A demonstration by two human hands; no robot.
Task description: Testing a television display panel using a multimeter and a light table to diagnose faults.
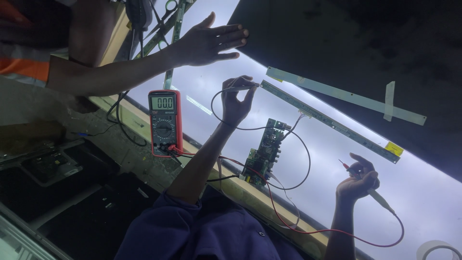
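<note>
Biggest risk is the lit backlight panel (211,91): it's live, and the green circuit board (263,153) lies bare on it near its front edge, so a probe tip skidding across adjacent pads or the connector on the long driver strip (332,121) could short something, likely from the awkward reach. Next: the red lead (308,230) and black lead (288,185) loop loose over the board and past the front edge; a snag by a sleeve could yank a probe off its point or drag the board. The red multimeter (164,123) stands on the front rim to the left, leads plugged in, so a tug could tip it too. A second, white strip (344,95) is taped down further in, clear of the work. Another person's hand (211,43) hovers flat and spread open over the panel's left part, touching nothing that I can see; a bump from it would spoil contact. Left hand (237,102): fingers pinched shut on the black probe (239,88), tip at the left end of the driver strip; actual contact too small to tell. Right hand (358,182): curled closed around the red probe (369,188), held up above the panel near its right part, tip not touching anything.
</note>
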